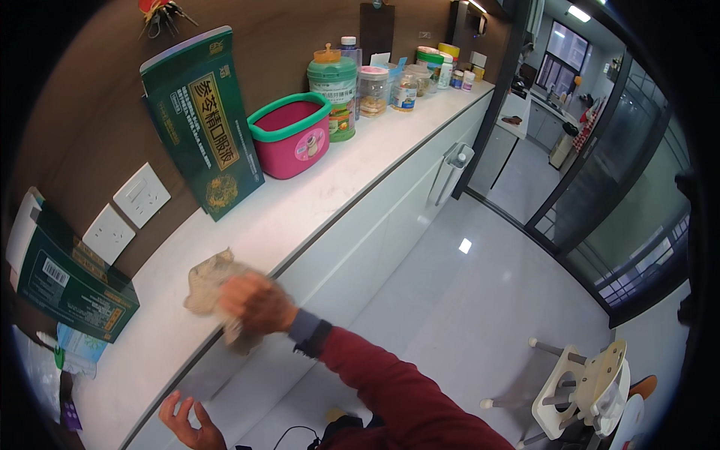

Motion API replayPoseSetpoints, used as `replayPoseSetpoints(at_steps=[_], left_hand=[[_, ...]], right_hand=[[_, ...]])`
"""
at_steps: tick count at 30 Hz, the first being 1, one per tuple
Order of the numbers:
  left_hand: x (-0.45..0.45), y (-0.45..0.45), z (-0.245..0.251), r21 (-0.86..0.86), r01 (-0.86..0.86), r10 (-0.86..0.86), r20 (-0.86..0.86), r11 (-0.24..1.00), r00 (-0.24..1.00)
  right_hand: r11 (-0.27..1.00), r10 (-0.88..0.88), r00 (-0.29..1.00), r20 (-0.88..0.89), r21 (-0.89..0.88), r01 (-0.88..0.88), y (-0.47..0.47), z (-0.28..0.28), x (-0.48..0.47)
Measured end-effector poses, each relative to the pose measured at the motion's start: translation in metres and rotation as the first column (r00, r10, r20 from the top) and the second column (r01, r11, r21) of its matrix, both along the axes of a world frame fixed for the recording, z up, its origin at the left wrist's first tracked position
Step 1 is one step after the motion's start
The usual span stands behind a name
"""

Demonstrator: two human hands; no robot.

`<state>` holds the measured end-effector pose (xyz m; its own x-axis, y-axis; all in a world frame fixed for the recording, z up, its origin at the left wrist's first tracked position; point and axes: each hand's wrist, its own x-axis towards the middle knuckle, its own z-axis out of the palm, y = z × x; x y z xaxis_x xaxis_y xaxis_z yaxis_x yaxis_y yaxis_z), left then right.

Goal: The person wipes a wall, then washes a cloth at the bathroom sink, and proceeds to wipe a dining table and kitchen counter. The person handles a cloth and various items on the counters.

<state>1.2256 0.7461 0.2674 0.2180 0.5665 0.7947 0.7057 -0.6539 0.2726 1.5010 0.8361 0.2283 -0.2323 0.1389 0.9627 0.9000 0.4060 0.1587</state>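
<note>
A beige cloth [205, 284] lies on the white countertop [298, 211], part of it hanging past the front edge. My right hand [256, 304], slightly blurred, is closed on the cloth near that edge; its sleeve is dark red with a grey cuff. My left hand [191, 424] is at the bottom left, just in front of the counter edge, fingers apart and holding nothing. Behind the cloth, a tall green box [197, 124] leans on the brown wall, with a pink basket [289, 146] with a green rim beside it.
Another green box [76, 287] and a blue packet [81, 343] stand at the left. A green-lidded canister [333, 84], a clear jar [373, 93] and several bottles line the back. A white holder [451, 169] hangs on the cabinet front. A child's high chair [585, 388] stands at lower right.
</note>
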Motion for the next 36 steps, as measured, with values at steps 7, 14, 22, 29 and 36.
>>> replayPoseSetpoints(at_steps=[7, 14, 22, 29, 36], left_hand=[[0.042, 0.026, 0.021, 0.032, 0.041, -0.036, -0.145, 0.999, 0.989], [0.122, 0.04, 0.022, 0.095, -0.067, 0.086, -0.209, 0.993, 0.974], [0.188, 0.069, -0.001, 0.216, -0.377, 0.42, -0.211, 0.901, 0.882], [0.185, 0.088, -0.012, 0.386, -0.352, 0.436, -0.156, 0.853, 0.886], [0.225, 0.084, 0.015, 0.519, -0.371, 0.457, -0.043, 0.77, 0.888]], right_hand=[[0.97, -0.21, 0.94, -0.269, -0.18, 0.165, -0.004, 0.0, 0.191], [0.92, -0.327, 0.898, -0.294, -0.318, 0.23, -0.008, 0.028, 0.388], [0.76, -0.489, 0.835, -0.252, -0.593, 0.266, -0.004, 0.048, 0.546], [0.818, -0.161, 0.982, -0.095, -0.57, 0.079, -0.008, 0.056, 0.45], [0.88, -0.016, 0.985, -0.171, -0.469, -0.067, -0.029, 0.035, 0.353]])
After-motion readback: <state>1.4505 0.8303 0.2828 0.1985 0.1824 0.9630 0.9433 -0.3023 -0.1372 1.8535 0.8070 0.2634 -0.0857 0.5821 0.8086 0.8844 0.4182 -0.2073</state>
